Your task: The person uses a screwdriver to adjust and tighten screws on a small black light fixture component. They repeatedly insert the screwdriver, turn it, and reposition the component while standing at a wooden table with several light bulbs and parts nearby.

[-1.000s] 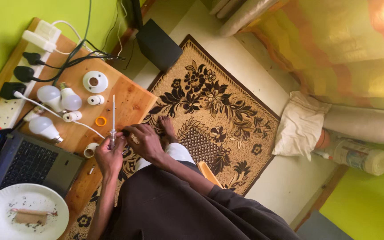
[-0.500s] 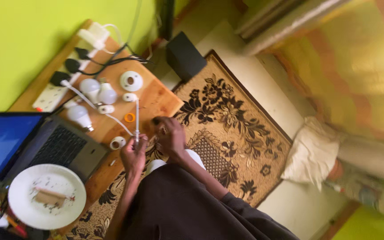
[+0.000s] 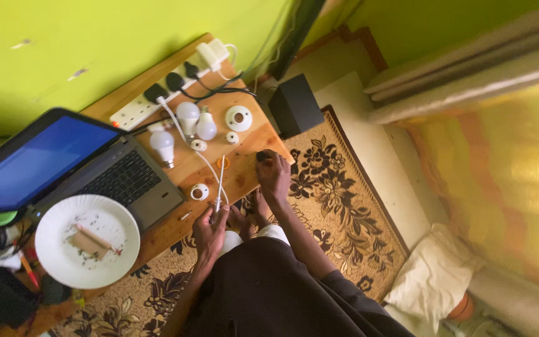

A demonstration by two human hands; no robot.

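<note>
at the near edge of the wooden table (image 3: 244, 178), the left hand (image 3: 210, 228) is closed around the lower end of a thin white rod (image 3: 220, 181), fingers curled tight on it, so that the rod stands out from the fist and slants up across the tabletop. the right hand (image 3: 274, 175) rests further along the same edge, near the table's corner, with its fingertips pinched on a small dark object (image 3: 261, 156); what that object is cannot be told. the two hands are apart, with bare wood between them. just beside the rod lie a small orange ring (image 3: 223, 163) and a small white round fitting (image 3: 199, 191). further back on the table stand three white light bulbs (image 3: 188, 118), a white round lamp holder (image 3: 239, 118) and a white power strip (image 3: 141, 107) with dark plugs in it. an open laptop (image 3: 63, 168) with a blue screen sits toward the left of the table, and a white paper plate (image 3: 87, 240) with scraps on it overlaps its near corner. below the table a patterned rug (image 3: 338, 200) covers the floor, with a black box (image 3: 294, 106) at its top edge.
</note>
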